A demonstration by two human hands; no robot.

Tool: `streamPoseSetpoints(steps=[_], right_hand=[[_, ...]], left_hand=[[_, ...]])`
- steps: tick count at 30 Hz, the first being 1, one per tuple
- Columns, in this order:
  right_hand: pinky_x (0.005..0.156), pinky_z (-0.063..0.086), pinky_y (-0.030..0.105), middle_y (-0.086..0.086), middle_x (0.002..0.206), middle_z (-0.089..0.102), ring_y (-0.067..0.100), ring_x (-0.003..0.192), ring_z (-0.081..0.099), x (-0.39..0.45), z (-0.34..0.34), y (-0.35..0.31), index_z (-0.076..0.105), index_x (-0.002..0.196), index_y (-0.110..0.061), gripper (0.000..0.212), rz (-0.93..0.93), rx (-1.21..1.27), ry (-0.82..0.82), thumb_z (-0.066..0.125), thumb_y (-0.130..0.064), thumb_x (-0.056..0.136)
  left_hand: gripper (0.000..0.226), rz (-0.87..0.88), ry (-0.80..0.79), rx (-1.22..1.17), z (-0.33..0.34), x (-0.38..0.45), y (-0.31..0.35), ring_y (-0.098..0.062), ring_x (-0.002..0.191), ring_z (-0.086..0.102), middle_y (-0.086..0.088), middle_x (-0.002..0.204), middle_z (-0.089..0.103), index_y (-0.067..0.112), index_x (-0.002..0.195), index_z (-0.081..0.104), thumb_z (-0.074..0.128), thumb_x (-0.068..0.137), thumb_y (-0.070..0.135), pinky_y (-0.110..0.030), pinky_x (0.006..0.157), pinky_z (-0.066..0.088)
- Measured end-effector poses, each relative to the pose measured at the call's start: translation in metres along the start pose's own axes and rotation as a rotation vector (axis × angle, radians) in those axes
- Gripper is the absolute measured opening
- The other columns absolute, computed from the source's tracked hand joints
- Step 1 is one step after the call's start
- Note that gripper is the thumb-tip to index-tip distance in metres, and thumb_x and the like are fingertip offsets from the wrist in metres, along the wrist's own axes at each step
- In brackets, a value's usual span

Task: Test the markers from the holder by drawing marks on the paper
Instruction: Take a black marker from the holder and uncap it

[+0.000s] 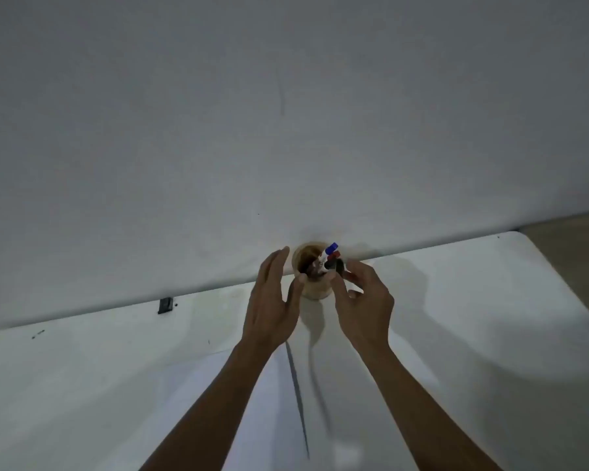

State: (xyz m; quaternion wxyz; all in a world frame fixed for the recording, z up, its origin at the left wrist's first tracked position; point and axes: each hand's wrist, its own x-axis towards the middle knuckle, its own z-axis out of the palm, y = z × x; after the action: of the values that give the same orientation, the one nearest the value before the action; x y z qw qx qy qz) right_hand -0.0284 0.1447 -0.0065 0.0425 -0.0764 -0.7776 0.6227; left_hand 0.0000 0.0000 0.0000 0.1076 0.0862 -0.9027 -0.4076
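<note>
A round tan holder (315, 287) stands at the table's far edge against the wall. A blue-capped marker (331, 248) and a red-capped marker (334, 255) lean out of its right side. My right hand (364, 300) pinches the black-capped marker (336, 266) that also sticks out of the holder. To the holder's left, my left hand (272, 300) is open, with its thumb touching the holder's side. A white sheet of paper (252, 402) lies on the table beneath my forearms, hard to tell apart from the tabletop.
The white table (490, 317) runs along a plain white wall (286, 130). A small dark clip-like object (165, 305) sits at the far table edge to the left. A thin dark line (296, 392) crosses the paper between my arms.
</note>
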Motion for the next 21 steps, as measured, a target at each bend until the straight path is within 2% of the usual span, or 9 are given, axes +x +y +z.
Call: streamPoseSetpoints(steps=[4,7,10,11,16,18,21], right_hand=[[0.072,0.054,0.009,-0.003,0.102,0.077,0.009,0.099,0.073,0.012,0.008,0.005,0.073,0.11,-0.01,0.031,0.043,0.008,0.024,0.082,-0.026,0.085],[0.072,0.051,0.004,-0.001,0.1,0.078,0.012,0.097,0.074,0.016,0.014,0.009,0.075,0.107,-0.01,0.033,0.035,0.009,0.038,0.085,-0.027,0.082],[0.076,0.05,0.004,-0.002,0.096,0.079,0.012,0.094,0.074,0.019,0.017,0.012,0.077,0.102,-0.011,0.029,0.038,-0.01,0.065,0.086,-0.028,0.08],[0.078,0.051,0.006,-0.003,0.095,0.079,0.012,0.093,0.074,0.019,0.018,0.012,0.077,0.101,-0.012,0.027,0.033,-0.015,0.068,0.085,-0.028,0.08],[0.087,0.056,0.021,-0.004,0.096,0.078,0.01,0.094,0.073,0.017,0.02,0.014,0.078,0.101,-0.018,0.019,0.01,-0.049,0.063,0.082,-0.026,0.084],[0.087,0.055,0.02,-0.003,0.097,0.078,0.01,0.094,0.073,0.017,0.019,0.015,0.077,0.103,-0.016,0.02,-0.018,-0.069,0.063,0.081,-0.024,0.085],[0.084,0.054,0.019,0.0,0.098,0.075,0.012,0.092,0.07,0.018,0.017,0.013,0.076,0.102,-0.011,0.018,-0.088,-0.098,0.065,0.079,-0.022,0.087]], left_hand=[[0.054,-0.053,-0.033,-0.086,0.013,0.011,-0.005,-0.014,0.133,0.049,0.002,0.15,0.045,0.023,0.149,0.038,0.055,0.1,0.036,-0.044,0.103,0.051],[0.053,-0.061,-0.032,-0.116,0.018,0.017,-0.008,-0.011,0.132,0.05,0.009,0.148,0.047,0.026,0.149,0.038,0.055,0.1,0.038,-0.044,0.103,0.052],[0.046,-0.012,-0.021,-0.123,0.022,0.02,-0.009,0.006,0.126,0.048,0.043,0.134,0.041,0.038,0.142,0.041,0.058,0.099,0.032,-0.038,0.102,0.052],[0.045,-0.007,-0.016,-0.128,0.023,0.019,-0.009,0.007,0.125,0.048,0.047,0.131,0.04,0.04,0.14,0.043,0.058,0.099,0.03,-0.037,0.101,0.053],[0.05,-0.033,0.0,-0.187,0.026,0.016,-0.015,0.008,0.125,0.049,0.038,0.137,0.041,0.039,0.144,0.042,0.06,0.098,0.029,-0.026,0.094,0.055],[0.052,-0.042,-0.003,-0.194,0.029,0.017,-0.018,0.014,0.124,0.047,0.035,0.139,0.042,0.032,0.145,0.044,0.062,0.097,0.026,-0.02,0.095,0.053],[0.053,-0.053,0.012,-0.224,0.031,0.016,-0.02,0.017,0.126,0.044,0.022,0.143,0.047,0.026,0.146,0.046,0.064,0.096,0.022,-0.015,0.097,0.051]])
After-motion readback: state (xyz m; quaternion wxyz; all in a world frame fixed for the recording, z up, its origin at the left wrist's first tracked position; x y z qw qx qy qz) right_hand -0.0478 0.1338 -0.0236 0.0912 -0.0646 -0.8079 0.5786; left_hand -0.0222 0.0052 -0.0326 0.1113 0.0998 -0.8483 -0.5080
